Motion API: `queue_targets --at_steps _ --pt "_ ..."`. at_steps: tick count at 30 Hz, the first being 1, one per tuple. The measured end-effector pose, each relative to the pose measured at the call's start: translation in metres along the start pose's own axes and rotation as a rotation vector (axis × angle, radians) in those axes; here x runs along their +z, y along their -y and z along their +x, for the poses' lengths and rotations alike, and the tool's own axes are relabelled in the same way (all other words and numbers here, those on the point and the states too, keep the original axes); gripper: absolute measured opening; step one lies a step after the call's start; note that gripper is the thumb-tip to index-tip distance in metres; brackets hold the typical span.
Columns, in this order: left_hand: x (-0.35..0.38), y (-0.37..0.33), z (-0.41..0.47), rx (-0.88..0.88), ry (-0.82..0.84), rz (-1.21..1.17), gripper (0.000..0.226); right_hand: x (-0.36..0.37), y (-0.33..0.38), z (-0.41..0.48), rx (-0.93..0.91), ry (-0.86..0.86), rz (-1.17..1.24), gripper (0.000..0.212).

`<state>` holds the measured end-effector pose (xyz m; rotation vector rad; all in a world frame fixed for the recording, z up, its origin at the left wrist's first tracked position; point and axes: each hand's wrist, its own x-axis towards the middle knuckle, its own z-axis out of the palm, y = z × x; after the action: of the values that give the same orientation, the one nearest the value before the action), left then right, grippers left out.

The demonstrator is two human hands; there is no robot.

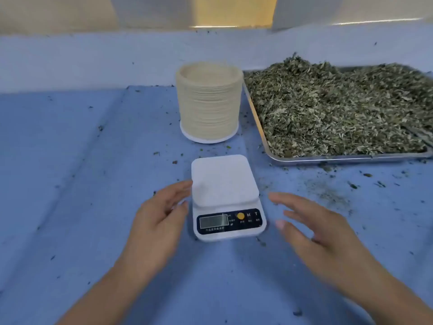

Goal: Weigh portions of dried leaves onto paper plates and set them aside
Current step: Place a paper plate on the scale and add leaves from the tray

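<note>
A small white digital scale [226,198] sits in the middle of the blue-covered tabletop [82,172], its square weighing platform toward the far side and its dark control strip, with a grey display, a yellow button and the letters M and T, facing the person. The left hand [159,221] lies just beside the scale's left edge. Its fingers [178,191] are loosely extended and hold nothing, and their tips reach the corner of the platform. Whether they actually touch it cannot be told. The right hand [316,233] is on the other side of the scale, clearly apart from it and blurred. Its fingers [288,200] are spread wide and straight, pointing toward the scale, and it grips nothing.

Behind the scale, near the far side of the tabletop, stands a tall stack of paper plates [209,102], pale tan with a white plate at the bottom. Just beside the stack on its right is a shallow metal tray [328,158] heaped with dried leaves [328,109], grey-green and crumbled. A metal utensil [419,134] lies partly buried in the leaves at the right edge of the view, and its kind cannot be made out. Loose leaf crumbs [328,191] are scattered over the cloth, thickest in front of the tray and to the right of the scale.
</note>
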<state>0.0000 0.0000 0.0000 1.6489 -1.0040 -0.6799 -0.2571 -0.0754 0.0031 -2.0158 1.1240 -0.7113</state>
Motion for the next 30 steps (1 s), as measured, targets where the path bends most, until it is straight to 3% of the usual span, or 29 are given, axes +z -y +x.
queue_targets --at_steps 4,8,12,24,30 --pt "0.019 0.005 0.047 -0.064 -0.005 0.170 0.044 0.018 0.007 0.057 0.078 0.106 -0.007 0.037" --pt "0.034 0.010 0.064 -0.075 0.018 0.063 0.043 0.033 -0.003 0.081 0.133 0.237 -0.008 0.073" --pt "0.044 0.011 0.079 -0.150 -0.081 -0.024 0.053 0.037 -0.012 0.090 0.134 0.329 0.064 0.092" --pt "0.051 0.017 0.076 -0.136 -0.099 -0.162 0.054 0.036 -0.007 0.096 0.170 0.358 0.181 0.113" --pt "0.050 0.019 0.076 -0.128 -0.113 -0.183 0.055 0.042 -0.002 0.091 0.205 0.330 0.118 0.104"
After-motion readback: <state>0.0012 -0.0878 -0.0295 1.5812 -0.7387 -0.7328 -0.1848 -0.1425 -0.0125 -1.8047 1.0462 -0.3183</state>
